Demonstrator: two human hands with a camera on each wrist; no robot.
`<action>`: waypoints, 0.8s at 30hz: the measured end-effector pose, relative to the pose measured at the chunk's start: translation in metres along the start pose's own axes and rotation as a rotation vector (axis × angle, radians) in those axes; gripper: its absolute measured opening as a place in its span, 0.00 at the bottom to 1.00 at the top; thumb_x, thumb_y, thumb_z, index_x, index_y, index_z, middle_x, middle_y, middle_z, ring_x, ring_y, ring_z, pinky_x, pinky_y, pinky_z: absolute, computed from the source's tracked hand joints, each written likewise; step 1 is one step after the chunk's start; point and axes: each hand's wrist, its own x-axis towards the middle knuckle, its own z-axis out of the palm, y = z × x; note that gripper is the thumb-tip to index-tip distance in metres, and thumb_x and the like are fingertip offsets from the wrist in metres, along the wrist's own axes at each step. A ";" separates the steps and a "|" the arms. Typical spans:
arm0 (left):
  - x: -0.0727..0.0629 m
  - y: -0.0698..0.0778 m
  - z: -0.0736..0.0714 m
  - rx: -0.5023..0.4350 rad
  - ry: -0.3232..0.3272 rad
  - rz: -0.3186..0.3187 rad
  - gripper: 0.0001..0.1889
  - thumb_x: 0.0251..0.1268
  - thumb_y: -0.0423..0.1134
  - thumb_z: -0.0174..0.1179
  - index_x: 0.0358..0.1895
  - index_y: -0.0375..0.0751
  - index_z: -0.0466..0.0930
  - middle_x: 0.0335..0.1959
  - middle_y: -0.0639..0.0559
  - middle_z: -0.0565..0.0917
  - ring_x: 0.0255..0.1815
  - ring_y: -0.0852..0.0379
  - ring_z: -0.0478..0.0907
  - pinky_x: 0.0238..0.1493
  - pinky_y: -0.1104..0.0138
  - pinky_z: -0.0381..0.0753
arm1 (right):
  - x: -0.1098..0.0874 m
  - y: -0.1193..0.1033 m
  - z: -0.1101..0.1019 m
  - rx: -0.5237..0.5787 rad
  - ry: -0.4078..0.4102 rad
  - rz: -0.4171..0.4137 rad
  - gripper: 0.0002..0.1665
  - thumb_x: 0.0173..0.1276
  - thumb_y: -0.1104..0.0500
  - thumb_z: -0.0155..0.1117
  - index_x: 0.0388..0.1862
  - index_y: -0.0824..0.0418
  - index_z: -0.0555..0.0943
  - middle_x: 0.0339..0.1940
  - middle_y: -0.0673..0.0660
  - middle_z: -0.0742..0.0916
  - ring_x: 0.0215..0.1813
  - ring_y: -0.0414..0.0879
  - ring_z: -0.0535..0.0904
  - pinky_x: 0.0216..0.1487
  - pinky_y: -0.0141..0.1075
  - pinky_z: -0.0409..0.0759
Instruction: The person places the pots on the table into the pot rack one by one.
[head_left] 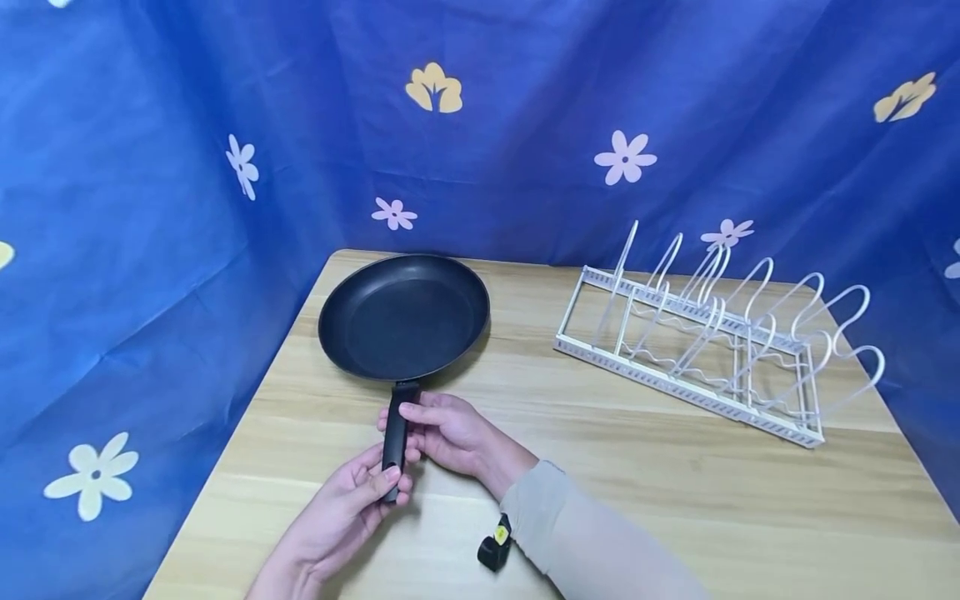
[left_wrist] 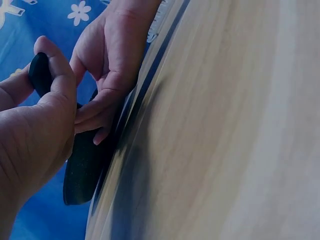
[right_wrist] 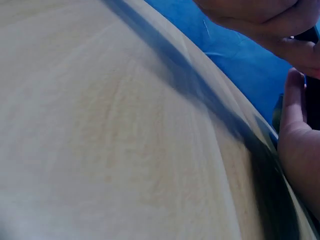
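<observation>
A black frying pan [head_left: 405, 321] faces up at the left of the table, its handle [head_left: 394, 437] pointing toward me. Around the handle's end curl the fingers of my left hand [head_left: 341, 504], with the thumb on top. My right hand [head_left: 457, 433] grips the handle nearer the pan body, thumb over it and fingers beneath. In the left wrist view the pan [left_wrist: 82, 172] appears tilted close over the tabletop, and both hands hold the handle. The right wrist view catches only part of the dark handle [right_wrist: 313, 102] between the hands.
A white wire rack [head_left: 690, 394] with several upright loops stands at the right of the wooden table [head_left: 480, 550]. Behind and to the left hangs a blue flowered cloth [head_left: 510, 100]. A black strap [head_left: 493, 552] with a yellow mark hangs by the right sleeve.
</observation>
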 end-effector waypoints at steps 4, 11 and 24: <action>0.002 -0.005 0.004 0.000 -0.011 0.012 0.21 0.89 0.25 0.39 0.75 0.37 0.70 0.63 0.57 0.86 0.52 0.66 0.87 0.61 0.72 0.87 | -0.004 -0.001 -0.005 0.032 -0.055 -0.013 0.33 0.89 0.62 0.48 0.82 0.79 0.55 0.49 0.54 0.92 0.43 0.39 0.89 0.34 0.26 0.81; 0.007 -0.010 0.013 0.000 -0.053 0.032 0.21 0.89 0.25 0.39 0.75 0.37 0.70 0.63 0.57 0.85 0.53 0.66 0.87 0.61 0.72 0.87 | -0.015 -0.007 -0.008 0.126 -0.108 -0.065 0.30 0.89 0.62 0.46 0.83 0.70 0.57 0.49 0.55 0.93 0.51 0.41 0.91 0.40 0.29 0.88; 0.020 -0.004 0.032 0.159 -0.047 -0.014 0.19 0.87 0.26 0.46 0.74 0.33 0.69 0.61 0.58 0.88 0.50 0.67 0.88 0.57 0.71 0.89 | -0.037 -0.020 -0.011 0.137 -0.091 -0.133 0.21 0.88 0.63 0.48 0.73 0.68 0.66 0.49 0.54 0.92 0.55 0.42 0.90 0.68 0.31 0.85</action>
